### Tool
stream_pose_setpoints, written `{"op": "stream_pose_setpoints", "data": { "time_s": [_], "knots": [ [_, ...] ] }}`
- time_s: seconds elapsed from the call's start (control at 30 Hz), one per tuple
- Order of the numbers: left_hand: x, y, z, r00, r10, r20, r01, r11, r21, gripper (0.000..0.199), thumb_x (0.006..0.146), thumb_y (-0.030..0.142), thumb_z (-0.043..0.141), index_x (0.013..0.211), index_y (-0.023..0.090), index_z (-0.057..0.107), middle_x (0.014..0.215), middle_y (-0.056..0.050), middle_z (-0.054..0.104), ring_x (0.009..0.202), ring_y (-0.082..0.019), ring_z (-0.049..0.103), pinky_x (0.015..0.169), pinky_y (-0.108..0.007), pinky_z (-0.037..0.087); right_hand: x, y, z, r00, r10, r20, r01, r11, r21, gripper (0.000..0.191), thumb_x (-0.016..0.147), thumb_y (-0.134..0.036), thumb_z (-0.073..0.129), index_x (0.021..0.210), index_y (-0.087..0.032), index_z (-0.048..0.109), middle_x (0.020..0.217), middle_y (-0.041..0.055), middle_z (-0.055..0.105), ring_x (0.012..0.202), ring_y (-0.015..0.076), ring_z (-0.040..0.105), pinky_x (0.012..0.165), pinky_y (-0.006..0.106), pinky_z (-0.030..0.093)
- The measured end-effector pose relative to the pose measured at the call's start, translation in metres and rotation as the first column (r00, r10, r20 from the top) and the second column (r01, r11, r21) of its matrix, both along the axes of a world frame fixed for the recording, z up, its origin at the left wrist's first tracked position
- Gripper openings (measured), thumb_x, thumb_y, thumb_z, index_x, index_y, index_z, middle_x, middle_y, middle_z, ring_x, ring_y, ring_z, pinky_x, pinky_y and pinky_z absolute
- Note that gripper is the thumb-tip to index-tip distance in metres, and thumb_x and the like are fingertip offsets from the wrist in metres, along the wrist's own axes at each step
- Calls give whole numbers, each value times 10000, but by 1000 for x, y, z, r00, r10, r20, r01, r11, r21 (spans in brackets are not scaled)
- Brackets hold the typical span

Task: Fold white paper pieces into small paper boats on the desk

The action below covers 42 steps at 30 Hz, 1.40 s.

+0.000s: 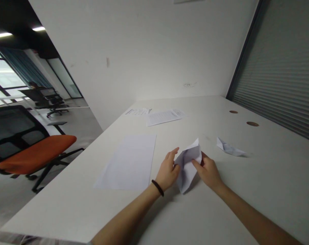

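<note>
Right grip pinches a part-folded paper, left grip touches it, closure unclear; one folded piece looks finished, a blank sheet unfolded.

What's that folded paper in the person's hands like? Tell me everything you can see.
The folded paper is plain white, thin-looking and creased, with a pointed top corner and another at the bottom. It tilts between the left hand at one edge and the right hand, whose thumb lies on its face. Whether its lower tip touches the table is unclear.
</note>
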<state>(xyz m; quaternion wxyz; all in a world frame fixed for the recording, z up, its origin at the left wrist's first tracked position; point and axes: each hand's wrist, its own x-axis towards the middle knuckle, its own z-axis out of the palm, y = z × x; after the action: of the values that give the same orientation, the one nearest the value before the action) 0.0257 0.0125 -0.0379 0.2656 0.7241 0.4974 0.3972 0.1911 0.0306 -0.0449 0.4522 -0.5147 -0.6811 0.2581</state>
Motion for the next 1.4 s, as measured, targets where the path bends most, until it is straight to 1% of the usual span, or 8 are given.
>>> {"op": "stream_pose_setpoints", "data": {
  "time_s": [0.17, 0.5, 0.83, 1.07, 1.17, 1.23, 1.33, 1.4],
  "knots": [
    [6, -6, 13, 997, -26, -72, 28, 999, 28, 518, 752, 126, 436, 1258, 213, 368, 1035, -64, 520, 777, -157, 543, 715, -284, 462, -4, 0, 0, 997, -6, -77, 2, 999, -52, 184, 711, -290, 498, 844, -171, 542, 713, 28, 646, 651, 175, 593, 569, 261, 459],
    [0, -4, 11, 971, 78, -226, -45, 988, 149, 513, 722, 53, 384, 1211, 200, 439, 961, -54, 568, 862, -186, 547, 781, -300, 440, 1, 3, 3, 991, -36, 125, 40, 999, -28, 201, 677, -202, 492, 870, -191, 549, 765, 48, 651, 708, 202, 607, 630, 297, 451],
    [-16, 6, 4, 980, 64, -191, -53, 997, 59, 397, 695, 60, 406, 1018, 187, 597, 876, -32, 632, 750, -163, 555, 726, -275, 434, 7, 5, 1, 979, 30, 200, -26, 999, -26, 173, 654, -211, 502, 818, -184, 553, 695, 20, 609, 614, 169, 565, 585, 285, 443],
    [1, -8, 2, 969, 72, -236, -24, 980, 199, 554, 782, 195, 460, 1303, 165, 274, 1045, -99, 552, 867, -203, 539, 745, -323, 439, -5, -9, 3, 985, 132, -110, -142, 985, -94, 227, 705, -291, 533, 903, -196, 474, 839, 54, 635, 665, 170, 610, 544, 268, 484],
    [2, -9, 0, 917, 213, -336, -47, 897, 439, 376, 802, 200, 475, 1173, 177, 421, 1010, -106, 531, 957, -235, 489, 829, -388, 387, -6, -7, 0, 986, 96, -134, -110, 988, -108, 212, 717, -263, 497, 916, -202, 461, 853, 56, 629, 675, 176, 610, 576, 293, 492],
    [0, -8, 2, 857, 227, -463, 64, 844, 532, 180, 841, 169, 436, 986, 211, 534, 976, -84, 543, 975, -229, 476, 878, -404, 336, -4, -4, -2, 990, 75, -121, -90, 988, -128, 188, 718, -260, 480, 898, -205, 465, 828, 43, 622, 669, 176, 605, 597, 307, 494],
    [-1, -6, 6, 758, 131, -639, 223, 869, 442, 173, 858, 138, 407, 809, 188, 566, 867, -74, 568, 902, -217, 498, 843, -387, 345, -4, -3, -5, 992, 79, -94, -90, 989, -118, 167, 720, -264, 482, 872, -196, 477, 821, 37, 601, 679, 168, 593, 622, 303, 493],
    [1, -6, 6, 716, 109, -690, 207, 910, 360, 157, 837, 128, 432, 759, 154, 566, 775, -79, 567, 848, -226, 506, 834, -409, 344, -6, -6, -5, 992, 91, -82, -98, 991, -88, 193, 720, -274, 502, 891, -188, 484, 852, 47, 584, 714, 166, 585, 616, 289, 495]
  ]
}}
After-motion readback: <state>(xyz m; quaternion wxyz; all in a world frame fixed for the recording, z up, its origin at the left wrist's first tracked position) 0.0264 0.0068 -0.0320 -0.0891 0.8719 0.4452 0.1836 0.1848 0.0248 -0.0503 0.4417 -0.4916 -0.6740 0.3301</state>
